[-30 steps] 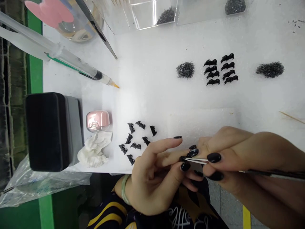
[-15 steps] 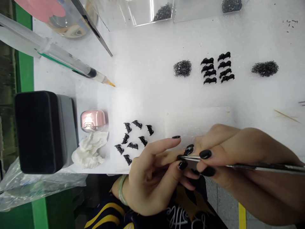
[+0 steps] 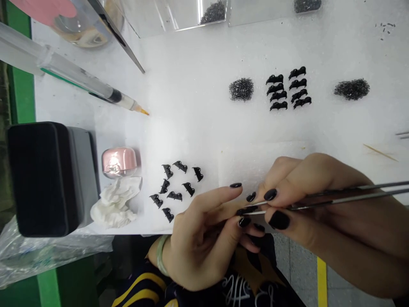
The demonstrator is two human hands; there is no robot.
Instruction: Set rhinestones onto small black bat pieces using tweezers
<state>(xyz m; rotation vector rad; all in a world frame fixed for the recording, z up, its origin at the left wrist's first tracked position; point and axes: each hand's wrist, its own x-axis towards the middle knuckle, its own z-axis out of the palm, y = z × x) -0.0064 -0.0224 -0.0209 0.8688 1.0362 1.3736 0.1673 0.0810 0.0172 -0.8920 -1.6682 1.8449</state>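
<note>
My left hand is closed, with thumb and fingertips pinching a small black piece that the fingers partly cover. From the right, my right hand grips a pair of metal tweezers between thumb and fingers. The tweezer tips are a little apart and lie at the black piece; whether they clamp it I cannot tell. On the white surface left of my hands, several small black bat-shaped pieces are scattered. Farther back, more black pieces are laid out in two columns.
Dark bead piles flank the columns. A toothpick lies at right. At left are a syringe, a metal pointed tool, a pink case, crumpled tissue and a black-faced box. Clear trays stand behind.
The tweezer tips, close together before, have spread apart around the black piece. My right thumb and finger have separated slightly. The whole view has shifted a little, so the table things appear farther left.
</note>
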